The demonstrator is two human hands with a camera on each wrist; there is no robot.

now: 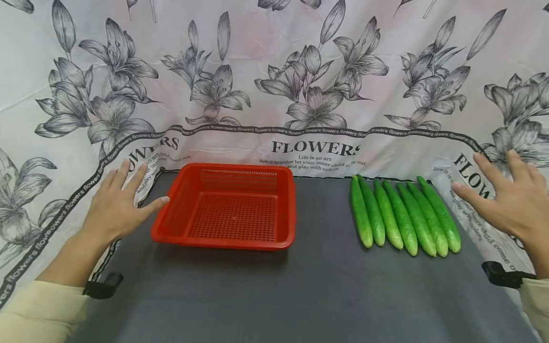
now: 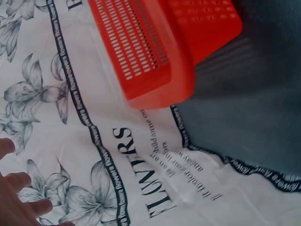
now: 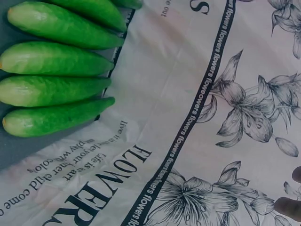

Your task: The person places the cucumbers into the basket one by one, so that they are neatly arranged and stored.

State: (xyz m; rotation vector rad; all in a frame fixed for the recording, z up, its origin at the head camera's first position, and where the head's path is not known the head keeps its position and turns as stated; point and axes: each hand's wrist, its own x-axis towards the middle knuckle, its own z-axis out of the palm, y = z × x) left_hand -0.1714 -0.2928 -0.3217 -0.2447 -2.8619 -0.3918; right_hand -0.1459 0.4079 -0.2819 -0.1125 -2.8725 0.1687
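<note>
A red plastic basket (image 1: pixel 233 247) with perforated walls and floor stands left of the middle in the head view, with nothing in it. Several green cucumbers (image 1: pixel 403 216) lie side by side on the grey tabletop at the right. My left hand (image 1: pixel 117 205) is raised beside the basket's left side, fingers spread, holding nothing. To the right of the cucumbers hovers my right hand (image 1: pixel 510 200), its fingers also spread and free of any object. The left wrist view shows the basket's corner (image 2: pixel 160 94); in the right wrist view, cucumbers (image 3: pixel 56 89) fill the upper left.
A white cloth (image 1: pixel 317 152) printed with grey flowers and lettering hangs behind and along both sides of the grey tabletop (image 1: pixel 257 295). Dark straps (image 1: pixel 103 288) sit at both wrists, at the ends of pale sleeves.
</note>
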